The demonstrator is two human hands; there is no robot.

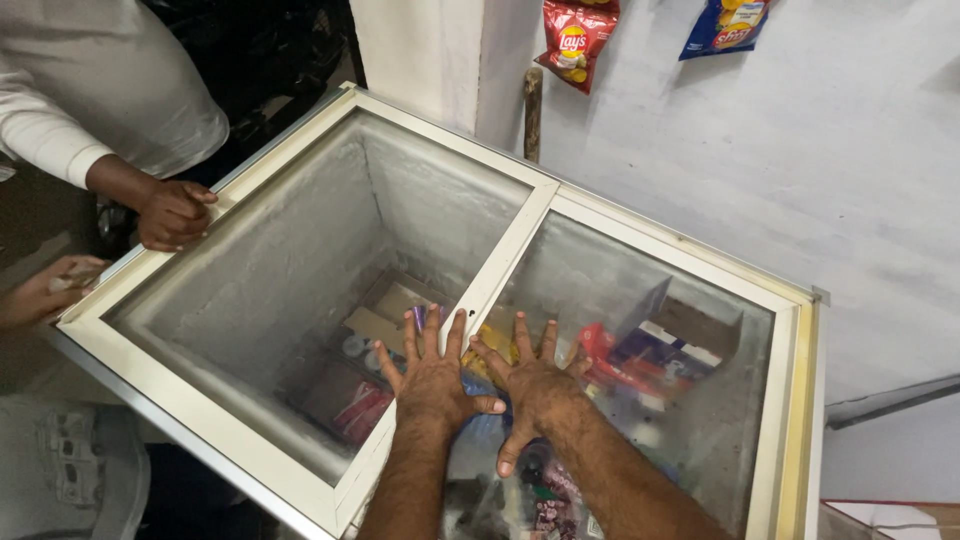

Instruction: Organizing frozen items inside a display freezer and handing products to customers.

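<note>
Nearest the camera, two bare forearms are seen entering from 6 o'clock. The left hand (432, 372) is laid flat, palm down, fingers spread, on the sliding glass lid (640, 330) of a chest freezer (200, 420), just right of the white centre bar (500, 265). The right hand (533, 388) is laid flat beside it at 3 o'clock, fingers likewise splayed, thumb pointed back toward 6 o'clock. The two thumbs are close together; whether they touch cannot be told. Nothing is gripped by either hand.

Under the hands, through the frosted glass, mixed packets are made out: a yellow packet (497, 343) between the hands, red packets (610, 352) at 2 o'clock, dark wrapped items (545, 500) at 6 o'clock. The left half of the freezer shows frosted inner walls, with cardboard pieces (385, 315) and a red packet (362, 410) on the bottom.

Farther off, at 10 o'clock, another person's hand (172, 213), from a white sleeve (60, 130), rests closed on the freezer's far-left rim. A second hand (45, 290) is seen at 9 o'clock, at the frame edge.

Farthest, at 12 to 1 o'clock, a red crisp bag (575, 40) and a blue crisp bag (725, 25) hang on the pale wall (800, 150); a wooden stick (533, 110) stands behind the freezer.
</note>
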